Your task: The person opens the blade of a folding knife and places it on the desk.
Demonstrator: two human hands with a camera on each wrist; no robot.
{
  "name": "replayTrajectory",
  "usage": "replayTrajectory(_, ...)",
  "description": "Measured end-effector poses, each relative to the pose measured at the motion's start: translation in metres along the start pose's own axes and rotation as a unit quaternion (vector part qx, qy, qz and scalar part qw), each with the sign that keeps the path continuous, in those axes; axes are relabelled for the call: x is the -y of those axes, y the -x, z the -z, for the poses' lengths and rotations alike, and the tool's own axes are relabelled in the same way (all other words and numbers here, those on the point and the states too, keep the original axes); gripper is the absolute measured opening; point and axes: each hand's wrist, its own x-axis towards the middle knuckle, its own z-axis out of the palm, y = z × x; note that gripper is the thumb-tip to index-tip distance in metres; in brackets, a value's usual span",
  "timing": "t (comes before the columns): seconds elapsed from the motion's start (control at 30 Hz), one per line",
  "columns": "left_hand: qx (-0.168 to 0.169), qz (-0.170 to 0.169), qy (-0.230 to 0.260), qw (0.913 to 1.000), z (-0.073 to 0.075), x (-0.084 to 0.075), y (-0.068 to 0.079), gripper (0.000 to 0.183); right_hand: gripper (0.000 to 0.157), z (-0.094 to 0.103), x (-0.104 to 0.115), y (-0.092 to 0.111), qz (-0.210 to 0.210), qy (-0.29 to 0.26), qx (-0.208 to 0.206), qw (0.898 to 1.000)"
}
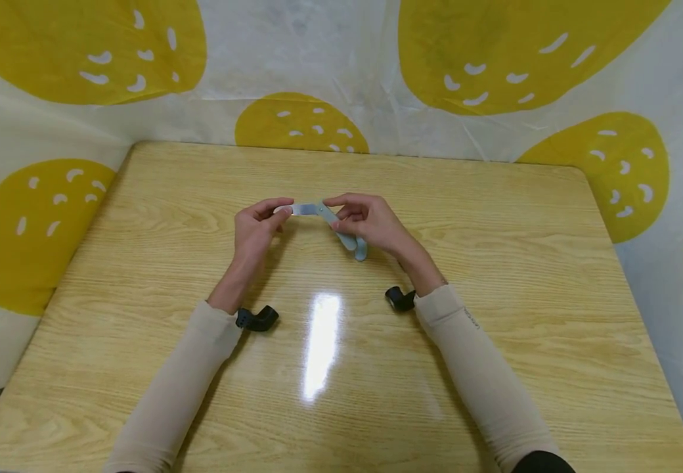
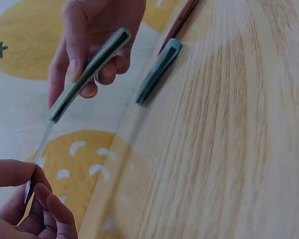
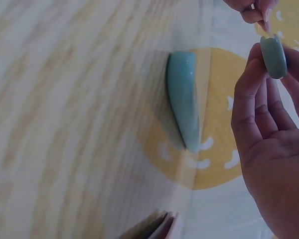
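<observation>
Between both hands is a folding knife with a pale green handle and a shiny blade swung out at an angle. My left hand pinches the blade near its tip between thumb and fingers. Thumb and fingers of my right hand grip the handle close to the pivot. A dark slot runs along the handle's edge in the left wrist view. Just beyond the handle lies a teal slotted piece, shaped like a closed knife handle. The right wrist view shows the held handle end-on, with the blade mostly hidden.
A slim reddish-brown item lies on the wooden table near the teal piece. Black wrist camera mounts sit at both cuffs. A white curtain with yellow shapes hangs behind the table's far edge.
</observation>
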Motion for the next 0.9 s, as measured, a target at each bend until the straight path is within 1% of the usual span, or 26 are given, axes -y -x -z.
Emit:
replayTrajectory(0.23,-0.003,-0.007,0.010,0.9999,0.0019,-0.0023,-0.0023,0.025,0.037,0.0005,0.0024,0.0020,0.004,0.009,0.018,1.000)
replayTrajectory(0.5,-0.003,-0.004,0.038,0.9993,0.0020,-0.0032,-0.0047,0.028,0.038,-0.0021,-0.0004,0.0014,0.012,-0.009,0.054,0.998)
replayTrajectory(0.8,0.008,-0.009,0.036,0.9993,0.0022,-0.0016,-0.0061,0.033,0.036,-0.0020,-0.0003,0.0018,-0.003,0.013,0.080,0.997)
replayTrajectory(0.9,0.012,-0.008,0.034,0.9993,0.0017,-0.0005,-0.0053,0.032,0.037,-0.0030,-0.0014,0.0009,-0.003,0.004,0.091,0.996)
